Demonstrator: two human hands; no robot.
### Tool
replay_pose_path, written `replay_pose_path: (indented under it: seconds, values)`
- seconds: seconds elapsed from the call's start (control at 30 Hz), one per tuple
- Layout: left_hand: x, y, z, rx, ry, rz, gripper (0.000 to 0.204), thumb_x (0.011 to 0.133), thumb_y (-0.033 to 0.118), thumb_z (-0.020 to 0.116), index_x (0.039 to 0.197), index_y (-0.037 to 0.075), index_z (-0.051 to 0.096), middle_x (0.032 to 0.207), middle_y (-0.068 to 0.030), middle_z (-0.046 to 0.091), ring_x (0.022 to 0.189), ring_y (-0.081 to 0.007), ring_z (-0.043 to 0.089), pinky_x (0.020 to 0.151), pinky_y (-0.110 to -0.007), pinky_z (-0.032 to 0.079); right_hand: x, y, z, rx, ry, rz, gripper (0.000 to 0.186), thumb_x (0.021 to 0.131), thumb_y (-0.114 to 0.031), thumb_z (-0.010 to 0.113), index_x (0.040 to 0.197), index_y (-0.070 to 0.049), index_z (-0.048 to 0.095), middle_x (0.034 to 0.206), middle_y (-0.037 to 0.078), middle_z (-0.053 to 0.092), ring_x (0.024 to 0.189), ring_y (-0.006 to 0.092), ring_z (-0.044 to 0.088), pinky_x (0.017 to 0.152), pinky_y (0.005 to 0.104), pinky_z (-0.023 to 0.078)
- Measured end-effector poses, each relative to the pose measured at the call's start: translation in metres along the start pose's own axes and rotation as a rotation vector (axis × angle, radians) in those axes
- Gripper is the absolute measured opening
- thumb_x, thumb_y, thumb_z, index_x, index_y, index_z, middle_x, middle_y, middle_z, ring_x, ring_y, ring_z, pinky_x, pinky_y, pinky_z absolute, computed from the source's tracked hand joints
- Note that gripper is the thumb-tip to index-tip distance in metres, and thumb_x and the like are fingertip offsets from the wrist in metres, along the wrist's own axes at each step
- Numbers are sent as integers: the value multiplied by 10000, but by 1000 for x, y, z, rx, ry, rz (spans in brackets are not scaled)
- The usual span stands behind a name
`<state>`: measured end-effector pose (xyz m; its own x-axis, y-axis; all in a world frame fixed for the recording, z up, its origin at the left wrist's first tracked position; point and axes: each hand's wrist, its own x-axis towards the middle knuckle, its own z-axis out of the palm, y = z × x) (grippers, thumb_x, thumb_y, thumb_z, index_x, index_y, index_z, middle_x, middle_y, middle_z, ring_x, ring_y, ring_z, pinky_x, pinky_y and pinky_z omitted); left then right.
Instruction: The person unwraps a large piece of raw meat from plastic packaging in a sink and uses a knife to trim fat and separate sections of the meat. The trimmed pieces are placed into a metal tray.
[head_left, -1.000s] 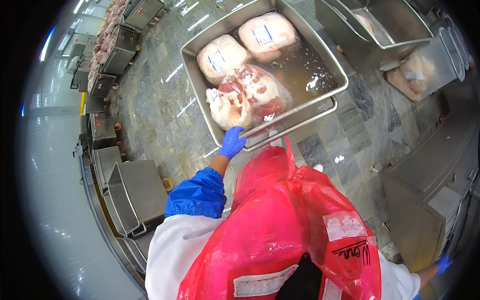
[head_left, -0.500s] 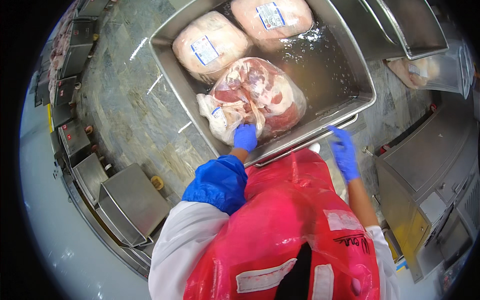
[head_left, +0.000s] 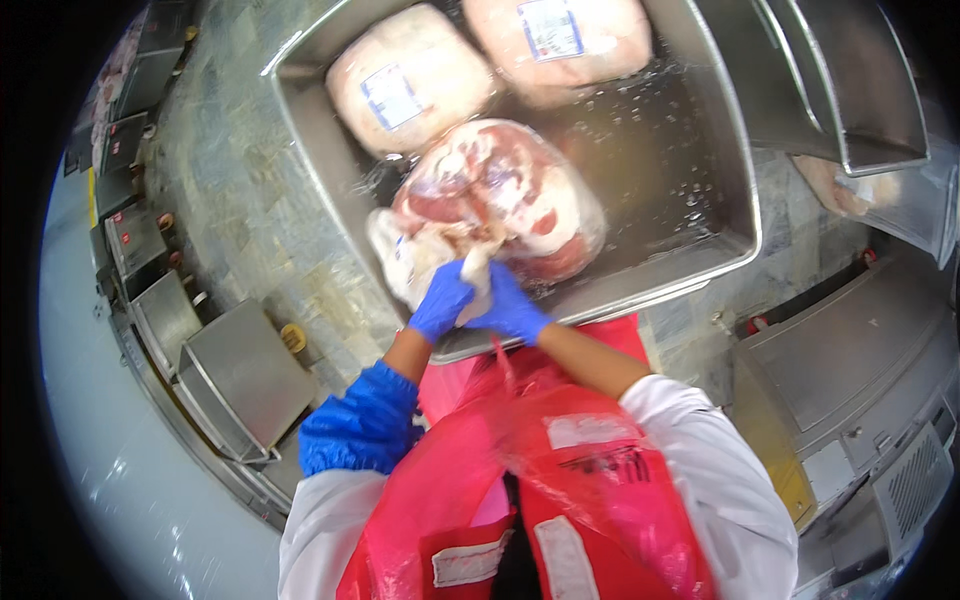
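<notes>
My left hand (head_left: pixel 443 298) and my right hand (head_left: pixel 508 303), both in blue gloves, grip the pale gathered end (head_left: pixel 475 280) of a clear bag of red-and-white meat (head_left: pixel 545 205) at the near side of a large steel tub (head_left: pixel 748 190). The bag sits in cloudy water (head_left: pixel 665 150) inside the tub. Two pale labelled meat packages lie farther back, one at left (head_left: pixel 410 70) and one at right (head_left: pixel 590 30).
Steel bins (head_left: pixel 240 365) line the left beside a pale wall or surface (head_left: pixel 110 440). More steel tubs (head_left: pixel 870 70) and a clear bin with pale contents (head_left: pixel 840 190) stand at upper right. A steel cabinet (head_left: pixel 830 350) is at right. Tiled floor (head_left: pixel 230 190) surrounds the tub.
My left hand moved from the tub's rim onto the bag. My right hand swung up from the lower right and joined it on the bag's end. The tub appears nearer in view.
</notes>
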<state>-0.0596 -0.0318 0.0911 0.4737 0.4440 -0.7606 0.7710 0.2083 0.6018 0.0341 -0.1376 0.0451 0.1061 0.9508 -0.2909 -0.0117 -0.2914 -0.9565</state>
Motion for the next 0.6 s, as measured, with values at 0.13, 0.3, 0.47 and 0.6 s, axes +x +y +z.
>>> replay_pose_path:
  seconds: [0.13, 0.3, 0.47, 0.6]
  values:
    - [-12, 21, 20, -501, 19, -102, 398, 570, 40, 453, 941, -30, 581, 807, -40, 565, 687, -149, 543, 629, -262, 463, -1, 5, 8, 91, 139, 191, 598, 620, -313, 747, 1079, -32, 485, 986, 166, 541, 972, 312, 528, 845, 381, 417]
    - [3, 73, 35, -544, 23, 19, 382, 582, 26, 442, 941, -16, 567, 786, -29, 554, 670, -118, 522, 571, -222, 434, 0, -17, -49, 149, 194, 308, 268, 678, -181, 679, 868, -18, 583, 787, 116, 607, 756, 208, 586, 711, 337, 467]
    - [39, 114, 66, -577, 93, 94, 228, 667, -43, 460, 864, 31, 549, 746, -13, 508, 638, -107, 488, 534, -226, 415, -3, -26, -132, 151, 191, 252, 291, 598, 13, 562, 884, 6, 611, 788, 104, 622, 748, 149, 575, 693, 316, 456]
    - [37, 140, 70, -1078, 16, -20, 248, 657, -66, 414, 850, 22, 542, 754, -33, 515, 661, -134, 496, 557, -240, 422, -4, -69, -165, 231, 77, 275, 283, 616, -7, 530, 887, 14, 608, 857, 205, 621, 794, 263, 610, 701, 357, 456]
